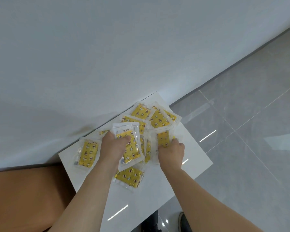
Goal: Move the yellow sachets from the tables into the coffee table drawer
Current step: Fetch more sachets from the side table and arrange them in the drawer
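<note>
Hidden and cut-off parts around the sachet pile

The left hand [113, 146] covers much of the sachet in its grip [130, 148]; a sachet at centre right [163, 138] is motion-blurred under the right hand [172, 152]; print on the packets is too small to read; a dark shape, perhaps a shoe [182, 221], is cut off at the bottom edge.

The left hand [113, 145] is gripping a stack of sachets [130, 146], thumb lying across the yellow front, while the right hand [172, 152] is pinching another sachet [162, 139] just beside it on the white table [187, 166]. More sachets are lying around the hands: one [87, 154] left of the left hand, one [129, 177] under its wrist, and two [161, 120] beyond the right hand. A brown surface [23, 195] is showing left of the left forearm, and grey floor tiles [251, 114] are spreading right of the right hand.
</note>
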The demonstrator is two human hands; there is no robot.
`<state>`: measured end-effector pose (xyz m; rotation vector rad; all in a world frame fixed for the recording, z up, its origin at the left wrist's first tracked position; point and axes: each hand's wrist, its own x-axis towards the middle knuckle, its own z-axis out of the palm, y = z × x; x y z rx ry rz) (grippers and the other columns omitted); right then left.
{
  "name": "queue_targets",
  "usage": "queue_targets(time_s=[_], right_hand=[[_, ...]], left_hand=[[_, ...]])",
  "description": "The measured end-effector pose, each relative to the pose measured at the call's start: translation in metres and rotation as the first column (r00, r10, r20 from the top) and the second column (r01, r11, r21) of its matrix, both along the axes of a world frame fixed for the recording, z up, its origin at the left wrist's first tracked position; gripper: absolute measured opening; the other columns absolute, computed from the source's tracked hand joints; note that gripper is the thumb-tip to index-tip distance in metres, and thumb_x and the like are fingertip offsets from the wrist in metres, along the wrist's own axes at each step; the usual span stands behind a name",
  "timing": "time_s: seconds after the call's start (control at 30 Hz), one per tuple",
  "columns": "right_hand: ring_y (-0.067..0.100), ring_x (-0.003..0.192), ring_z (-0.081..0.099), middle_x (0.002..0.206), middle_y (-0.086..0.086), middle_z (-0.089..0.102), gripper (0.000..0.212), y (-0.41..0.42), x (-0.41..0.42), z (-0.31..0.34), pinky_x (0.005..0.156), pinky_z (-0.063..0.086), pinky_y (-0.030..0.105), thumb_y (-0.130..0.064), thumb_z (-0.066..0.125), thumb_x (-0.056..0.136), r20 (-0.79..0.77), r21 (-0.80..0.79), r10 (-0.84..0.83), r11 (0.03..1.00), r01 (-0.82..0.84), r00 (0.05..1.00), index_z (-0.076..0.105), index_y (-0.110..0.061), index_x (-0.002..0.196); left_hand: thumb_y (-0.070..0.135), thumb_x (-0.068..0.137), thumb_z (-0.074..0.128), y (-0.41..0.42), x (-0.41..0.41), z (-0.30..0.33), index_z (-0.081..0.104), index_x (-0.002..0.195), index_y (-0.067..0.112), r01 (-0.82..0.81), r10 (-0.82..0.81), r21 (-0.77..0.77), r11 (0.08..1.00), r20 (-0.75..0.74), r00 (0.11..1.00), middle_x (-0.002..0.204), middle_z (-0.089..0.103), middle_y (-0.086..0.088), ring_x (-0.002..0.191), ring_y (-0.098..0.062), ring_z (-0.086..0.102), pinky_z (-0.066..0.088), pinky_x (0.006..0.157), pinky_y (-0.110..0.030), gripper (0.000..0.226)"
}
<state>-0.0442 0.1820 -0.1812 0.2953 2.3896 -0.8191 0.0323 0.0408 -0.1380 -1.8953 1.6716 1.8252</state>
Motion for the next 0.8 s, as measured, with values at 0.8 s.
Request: queue_targets(time_s=[0.8], right_hand=[[0.027,0.094,0.072,0.112,0.01,0.073,0.024,0.26,-0.051,0.487,0.067,0.058,0.039,-0.014,0.056,0.097,0.4,-0.822,-0.239,0.332,0.462,0.885,0.063,-0.012,0.12]], left_hand=[[0.011,0.092,0.066,0.199,-0.052,0.479,0.064,0.109,0.009,-0.067,0.114,0.097,0.993,-0.642,0.758,0.089,0.072,-0.005,0.059,-0.014,0.072,0.056,0.046,-0.03,0.017]])
